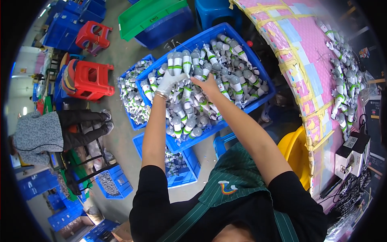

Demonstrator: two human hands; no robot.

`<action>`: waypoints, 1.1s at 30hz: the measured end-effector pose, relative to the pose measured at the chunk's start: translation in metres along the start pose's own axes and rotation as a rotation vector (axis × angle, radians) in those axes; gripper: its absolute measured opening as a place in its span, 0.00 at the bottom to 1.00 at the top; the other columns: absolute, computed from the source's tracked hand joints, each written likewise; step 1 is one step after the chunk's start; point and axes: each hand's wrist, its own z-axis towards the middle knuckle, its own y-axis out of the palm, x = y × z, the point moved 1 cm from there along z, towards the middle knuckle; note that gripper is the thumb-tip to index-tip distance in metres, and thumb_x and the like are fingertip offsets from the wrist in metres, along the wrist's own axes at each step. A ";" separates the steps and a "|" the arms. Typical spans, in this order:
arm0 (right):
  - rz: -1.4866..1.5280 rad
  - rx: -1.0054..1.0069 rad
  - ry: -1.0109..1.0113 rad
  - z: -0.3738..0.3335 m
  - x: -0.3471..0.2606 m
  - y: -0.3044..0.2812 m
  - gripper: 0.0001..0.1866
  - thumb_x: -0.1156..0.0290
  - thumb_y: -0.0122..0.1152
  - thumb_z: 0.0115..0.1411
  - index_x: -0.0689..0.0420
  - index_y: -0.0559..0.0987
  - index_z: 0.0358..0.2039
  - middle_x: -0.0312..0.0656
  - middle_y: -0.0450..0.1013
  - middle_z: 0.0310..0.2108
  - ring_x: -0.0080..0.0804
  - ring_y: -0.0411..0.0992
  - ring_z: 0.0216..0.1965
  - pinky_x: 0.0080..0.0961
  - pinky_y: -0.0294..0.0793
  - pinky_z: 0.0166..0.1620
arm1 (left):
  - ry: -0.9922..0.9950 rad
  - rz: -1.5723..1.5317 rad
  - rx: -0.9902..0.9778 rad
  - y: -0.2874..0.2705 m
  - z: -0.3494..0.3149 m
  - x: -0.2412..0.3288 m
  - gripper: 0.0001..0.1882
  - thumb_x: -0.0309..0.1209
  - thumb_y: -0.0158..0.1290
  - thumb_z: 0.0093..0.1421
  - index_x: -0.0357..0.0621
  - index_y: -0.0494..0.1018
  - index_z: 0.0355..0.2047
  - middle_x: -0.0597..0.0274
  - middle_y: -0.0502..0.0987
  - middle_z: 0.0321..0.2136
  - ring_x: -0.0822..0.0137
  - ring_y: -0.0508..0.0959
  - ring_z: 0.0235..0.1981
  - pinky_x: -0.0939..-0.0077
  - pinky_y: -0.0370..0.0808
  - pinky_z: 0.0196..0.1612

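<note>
Light bulbs (186, 62) with grey domes, white bodies and green bands fill a large blue crate (268, 90) in front of me. My left hand (171, 83), in a white glove, is closed around the lower ends of a few bulbs standing side by side, domes up. Bare and close beside it, my right hand (207, 86) reaches into the same bunch, thumb apart from the fingers and curled against bulbs. The bulbs hide some fingertips of both hands. More bulbs lie jumbled around and under my hands.
Smaller blue crates of bulbs stand left (133, 117) and below (189, 177). A padded pink table (306, 52) on the right bears a bulb pile (344, 80). Red stools (94, 80), a green bin (151, 16) and a yellow tub (296, 149) stand around. Another person (40, 135) is at far left.
</note>
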 end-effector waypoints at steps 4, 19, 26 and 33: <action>0.175 -0.178 0.252 -0.010 -0.015 -0.006 0.54 0.41 0.73 0.46 0.56 0.60 0.65 0.47 0.57 0.66 0.40 0.55 0.66 0.47 0.54 0.63 | -0.087 -0.057 -0.061 -0.001 0.004 0.007 0.32 0.29 0.67 0.48 0.40 0.67 0.53 0.64 0.76 0.43 0.69 0.77 0.42 0.74 0.75 0.45; 0.206 -0.114 0.208 -0.013 -0.016 -0.016 0.59 0.46 0.76 0.43 0.53 0.53 0.69 0.47 0.57 0.67 0.43 0.53 0.68 0.48 0.51 0.66 | -0.026 -0.083 -0.274 0.039 0.001 0.012 0.43 0.23 0.63 0.44 0.45 0.60 0.63 0.64 0.71 0.51 0.69 0.75 0.46 0.74 0.76 0.46; 0.308 -0.128 0.096 -0.012 -0.007 -0.026 0.50 0.60 0.74 0.50 0.52 0.56 0.69 0.40 0.71 0.52 0.31 0.67 0.53 0.32 0.63 0.58 | -0.072 -0.054 -0.298 0.054 0.000 0.018 0.45 0.24 0.64 0.42 0.43 0.58 0.63 0.62 0.71 0.51 0.67 0.74 0.48 0.73 0.74 0.49; 0.309 -0.059 -0.108 -0.023 -0.021 -0.028 0.52 0.71 0.73 0.51 0.58 0.52 0.70 0.47 0.73 0.48 0.30 0.72 0.46 0.26 0.71 0.51 | 0.041 0.000 -0.155 0.060 -0.008 0.019 0.38 0.22 0.63 0.43 0.43 0.63 0.57 0.64 0.74 0.44 0.70 0.76 0.42 0.74 0.75 0.45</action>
